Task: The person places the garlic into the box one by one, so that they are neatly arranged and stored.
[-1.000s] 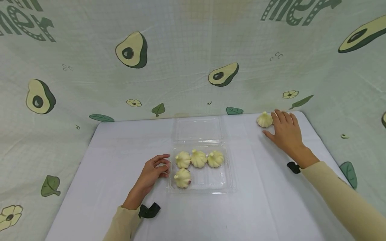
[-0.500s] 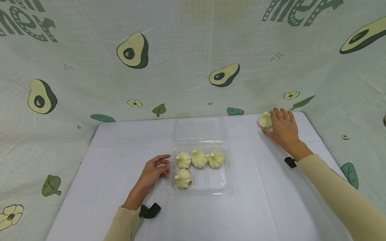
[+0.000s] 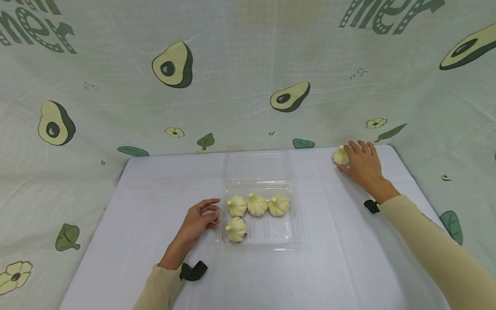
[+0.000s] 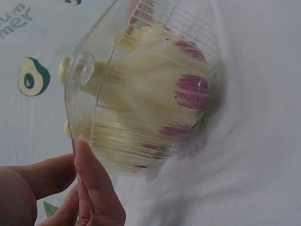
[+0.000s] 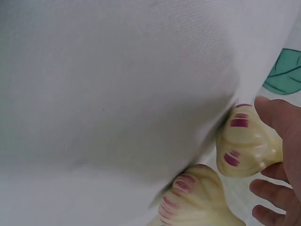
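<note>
A clear plastic clamshell box (image 3: 271, 234) lies with its lid (image 3: 255, 168) folded back. Several pale garlic bulbs (image 3: 257, 204) sit inside, three in the far row and one at the near left. My left hand (image 3: 197, 221) pinches the box's left rim, fingers on one side and thumb on the other in the left wrist view. At the far right corner, my right hand (image 3: 362, 163) holds a garlic bulb (image 5: 247, 141) between thumb and fingertips, low by the table. Beside it stands another purple-streaked bulb (image 5: 197, 197), hidden behind the hand in the head view.
White cloth covers the table (image 3: 162, 185). A hanging cloth (image 3: 232, 86) printed with avocados and leaves rises along the back and sides. Dark straps (image 3: 192, 271) show at both wrists.
My right hand has shifted slightly left, and its fingers and thumb have drawn in around the bulb. The left hand keeps its place on the box rim.
</note>
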`<state>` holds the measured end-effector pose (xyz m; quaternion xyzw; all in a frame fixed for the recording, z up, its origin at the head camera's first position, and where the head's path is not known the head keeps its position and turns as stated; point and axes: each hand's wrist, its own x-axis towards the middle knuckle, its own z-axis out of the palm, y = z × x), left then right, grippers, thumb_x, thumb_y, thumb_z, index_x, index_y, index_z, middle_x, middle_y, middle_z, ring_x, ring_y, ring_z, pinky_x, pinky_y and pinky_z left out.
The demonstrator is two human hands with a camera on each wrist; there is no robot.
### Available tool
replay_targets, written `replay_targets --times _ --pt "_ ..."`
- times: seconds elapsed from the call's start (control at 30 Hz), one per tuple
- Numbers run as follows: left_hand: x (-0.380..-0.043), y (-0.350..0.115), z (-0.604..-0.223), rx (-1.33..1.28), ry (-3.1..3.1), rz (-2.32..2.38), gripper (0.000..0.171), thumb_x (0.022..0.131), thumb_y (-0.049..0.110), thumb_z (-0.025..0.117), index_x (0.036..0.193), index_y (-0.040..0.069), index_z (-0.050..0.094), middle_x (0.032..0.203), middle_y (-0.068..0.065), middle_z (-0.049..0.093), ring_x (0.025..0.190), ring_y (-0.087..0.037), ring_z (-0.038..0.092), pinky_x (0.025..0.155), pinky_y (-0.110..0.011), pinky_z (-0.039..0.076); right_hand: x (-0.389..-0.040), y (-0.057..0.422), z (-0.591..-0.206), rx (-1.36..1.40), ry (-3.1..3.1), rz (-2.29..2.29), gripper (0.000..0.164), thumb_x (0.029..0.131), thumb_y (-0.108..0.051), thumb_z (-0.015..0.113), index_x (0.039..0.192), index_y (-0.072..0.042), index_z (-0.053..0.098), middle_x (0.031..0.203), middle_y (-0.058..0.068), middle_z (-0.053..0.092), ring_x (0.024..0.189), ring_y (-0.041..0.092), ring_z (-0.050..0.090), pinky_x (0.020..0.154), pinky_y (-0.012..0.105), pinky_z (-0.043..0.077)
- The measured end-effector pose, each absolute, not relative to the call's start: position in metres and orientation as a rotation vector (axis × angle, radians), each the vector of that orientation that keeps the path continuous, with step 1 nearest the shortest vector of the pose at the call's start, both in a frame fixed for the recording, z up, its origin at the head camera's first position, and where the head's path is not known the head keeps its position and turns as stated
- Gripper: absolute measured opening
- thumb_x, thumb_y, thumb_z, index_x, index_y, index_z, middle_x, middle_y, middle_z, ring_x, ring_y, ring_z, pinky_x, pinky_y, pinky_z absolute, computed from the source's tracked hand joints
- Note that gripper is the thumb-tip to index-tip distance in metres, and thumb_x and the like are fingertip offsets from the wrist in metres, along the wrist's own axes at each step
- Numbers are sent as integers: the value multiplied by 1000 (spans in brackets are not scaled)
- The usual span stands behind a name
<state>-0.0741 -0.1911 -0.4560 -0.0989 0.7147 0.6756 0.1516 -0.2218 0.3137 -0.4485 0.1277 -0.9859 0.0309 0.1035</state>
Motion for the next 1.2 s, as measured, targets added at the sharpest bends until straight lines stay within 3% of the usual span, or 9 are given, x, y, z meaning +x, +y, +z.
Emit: replay_targets --times 0.4,0.83,1.2 --pt "-74 -191 -455 -273 2046 1942 46 103 1 65 147 -5 54 108 -7 64 80 -15 64 68 -24 61 -227 309 -451 441 -2896 69 62 84 -10 89 134 9 57 131 31 64 132 51 48 116 65 32" --pt "-74 -191 -457 -268 2044 1948 46 103 0 65 147 -5 54 109 -8 64 79 -15 64 68 -24 61 -222 302 -450 458 -2906 51 61 87 -17 88 133 10 59 128 31 66 127 50 53 114 64 36" --pt "-74 -192 -458 -257 2053 1944 46 103 0 64 147 -5 54 108 -9 65 80 -14 64 68 -25 61 -196 291 -437 506 -2800 150 60 83 -17 91 130 8 63 124 28 69 126 50 53 109 67 39"
